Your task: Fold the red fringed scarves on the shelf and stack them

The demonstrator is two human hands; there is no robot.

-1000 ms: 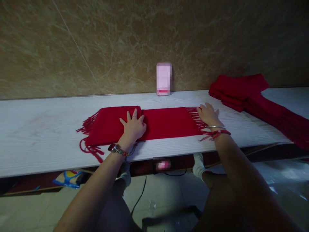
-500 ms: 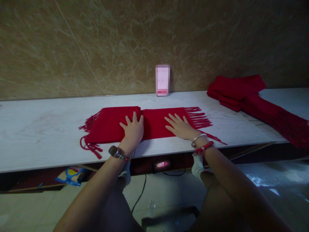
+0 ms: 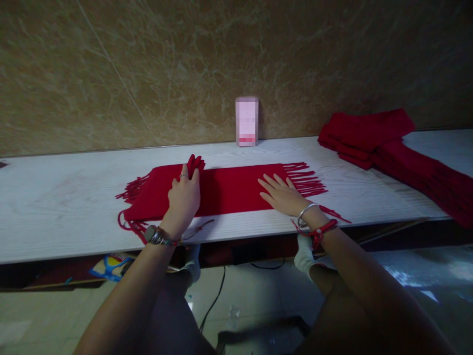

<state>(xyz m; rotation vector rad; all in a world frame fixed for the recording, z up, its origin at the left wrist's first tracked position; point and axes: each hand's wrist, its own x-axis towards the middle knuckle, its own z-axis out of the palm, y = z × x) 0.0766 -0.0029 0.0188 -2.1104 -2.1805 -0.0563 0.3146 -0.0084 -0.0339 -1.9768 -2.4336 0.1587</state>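
A red fringed scarf [image 3: 232, 190] lies along the white wood-grain tabletop, folded into thicker layers on its left part and a flatter stretch on its right. My left hand [image 3: 185, 195] grips the folded edge of those layers, its fingers curled round the cloth, which bunches up at the far side. Flat on the right part, close to the fringe, rests my right hand [image 3: 283, 196] with fingers spread. Tassels stick out at both ends of the scarf.
A second red scarf [image 3: 369, 130] lies loosely folded at the right, its fringe trailing toward the front edge. A phone [image 3: 247, 121] leans upright against the marbled wall. Under the tabletop, a blue and yellow packet [image 3: 111, 266] sits on a shelf, and a cable [image 3: 214, 301] crosses the floor.
My left hand has gone from lying flat to gripping the folded edge, drawing it left and bunching it. More of the flat stretch shows. My right hand stays pressed on the scarf.
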